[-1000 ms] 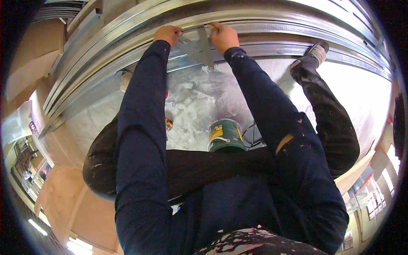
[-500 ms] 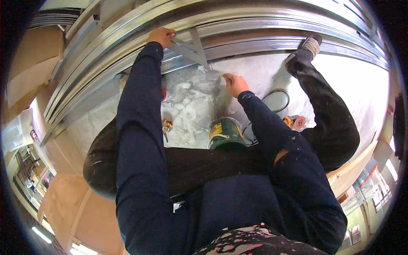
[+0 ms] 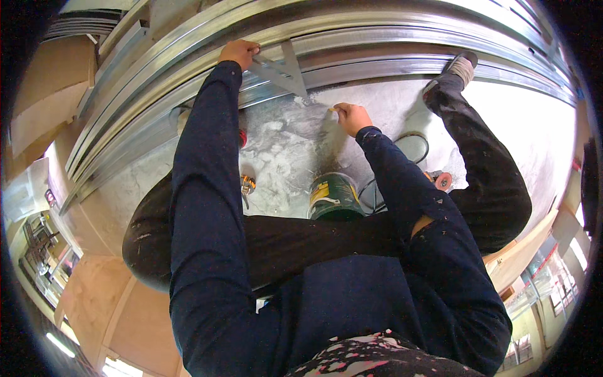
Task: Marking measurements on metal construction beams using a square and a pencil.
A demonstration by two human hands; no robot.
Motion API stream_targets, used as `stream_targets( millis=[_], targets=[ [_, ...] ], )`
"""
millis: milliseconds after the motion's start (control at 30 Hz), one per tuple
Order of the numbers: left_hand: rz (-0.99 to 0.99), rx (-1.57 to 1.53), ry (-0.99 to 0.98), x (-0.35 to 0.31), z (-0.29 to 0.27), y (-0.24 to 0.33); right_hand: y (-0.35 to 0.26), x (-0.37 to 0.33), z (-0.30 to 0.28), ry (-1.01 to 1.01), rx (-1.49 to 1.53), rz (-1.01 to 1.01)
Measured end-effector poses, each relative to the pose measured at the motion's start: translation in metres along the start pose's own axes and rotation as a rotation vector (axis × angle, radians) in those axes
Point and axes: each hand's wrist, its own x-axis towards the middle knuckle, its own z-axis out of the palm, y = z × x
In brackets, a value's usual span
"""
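My left hand [image 3: 239, 53] is closed on one corner of a grey metal triangle square [image 3: 293, 70], which lies against long shiny metal channels [image 3: 377, 39]. The square's lower tip points toward the whitish, dusty floor [image 3: 276, 141]. To the right of that tip, my right hand [image 3: 353, 119] hovers over the floor, apart from the square. Its thumb and fingers pinch a small yellowish stub [image 3: 333, 109], too small to tell whether it is a pencil or a marker.
A dark green bucket [image 3: 333, 196] with a yellow label stands by my legs. An orange-handled tool [image 3: 247, 185] lies left of it. To the right are a black cable loop [image 3: 426, 149] and a power tool with a pinkish disc [image 3: 443, 181]. My foot [image 3: 463, 68] rests against the channels.
My right hand has shifted slightly up and to the right, away from the dusty patch. My left hand and the triangle square have stayed in place.
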Motion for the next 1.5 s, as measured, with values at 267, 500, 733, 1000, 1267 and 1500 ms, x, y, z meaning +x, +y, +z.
stream_targets(
  millis=[267, 500, 733, 1000, 1267, 1500],
  targets=[
    [0.057, 0.015, -0.013, -0.002, -0.004, 0.011, -0.006, 0.004, -0.001, 0.036, -0.017, -0.011],
    [0.088, 0.028, -0.015, 0.001, -0.005, 0.010, -0.022, 0.009, -0.004, 0.069, -0.022, -0.017],
    [0.052, 0.011, -0.041, -0.002, -0.009, 0.009, -0.086, 0.061, -0.019, 0.390, 0.210, -0.233],
    [0.040, 0.065, -0.035, 0.006, -0.008, 0.021, -0.136, 0.132, -0.043, 0.330, -0.010, -0.159],
    [-0.023, 0.025, -0.060, -0.006, -0.003, 0.006, -0.112, 0.074, -0.024, 0.170, 0.029, -0.200],
    [0.089, 0.088, -0.061, 0.001, -0.008, 0.017, -0.138, 0.131, -0.044, 0.348, -0.025, -0.147]
  ],
)
